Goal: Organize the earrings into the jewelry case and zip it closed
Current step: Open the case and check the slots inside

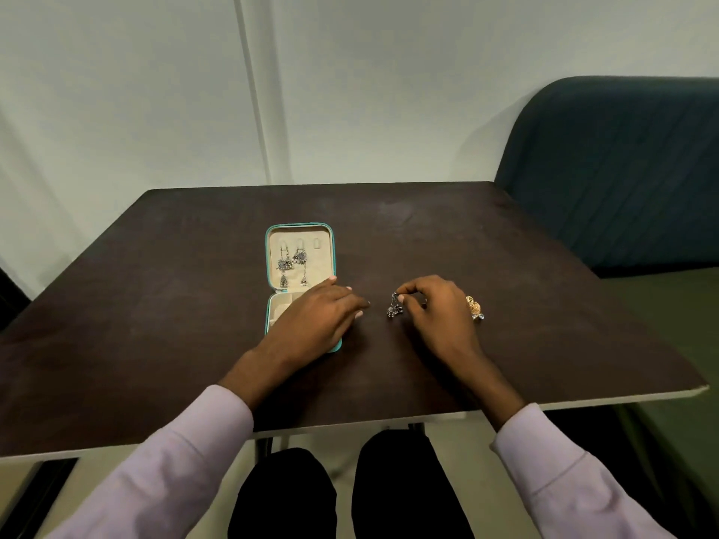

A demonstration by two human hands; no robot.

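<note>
**Open case holds two earrings; a third is pinched in the right hand**

A teal jewelry case (298, 231) lies open on the dark table (194, 305), its lid half farther from the person and its base half nearer. Two silver dangling earrings (292, 266) hang side by side on the cream lining of the lid; a third slot to their right shows nothing in it. The base half shows cream compartments, mostly hidden under the left hand (319, 317), so its contents cannot be told.

The left hand lies flat over the base of the case, fingers straight and spread, tips reaching past the case's right edge onto the table. It holds nothing.

The right hand (439, 309) is to the right of the case, fingers curled, thumb and forefinger pinching the top of a dark silver earring (395, 307) that dangles just above the table. A gold earring (474, 305) lies on the table just beyond the right hand's far side.
</note>
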